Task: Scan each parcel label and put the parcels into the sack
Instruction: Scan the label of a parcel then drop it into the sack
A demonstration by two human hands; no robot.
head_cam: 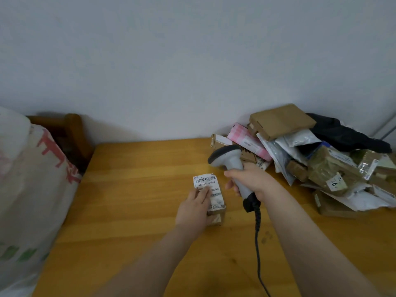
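Note:
A small cardboard parcel (pixel 214 196) lies on the wooden table (pixel 132 200) with its white barcode label (pixel 206 181) facing up. My left hand (pixel 196 207) rests on its near end, fingers lying over the lower part of the label. My right hand (pixel 249 182) grips the handle of a grey barcode scanner (pixel 230 162), whose dark head points left and down, just right of the label. The scanner's black cable (pixel 258 249) runs toward me. A white woven sack (pixel 27 189) with red print stands at the table's left edge.
A heap of parcels (pixel 317 159) fills the table's back right corner: brown boxes, a pink package, grey and black mailer bags. A dark wooden chair back (pixel 72 133) stands behind the sack. A plain wall rises behind the table.

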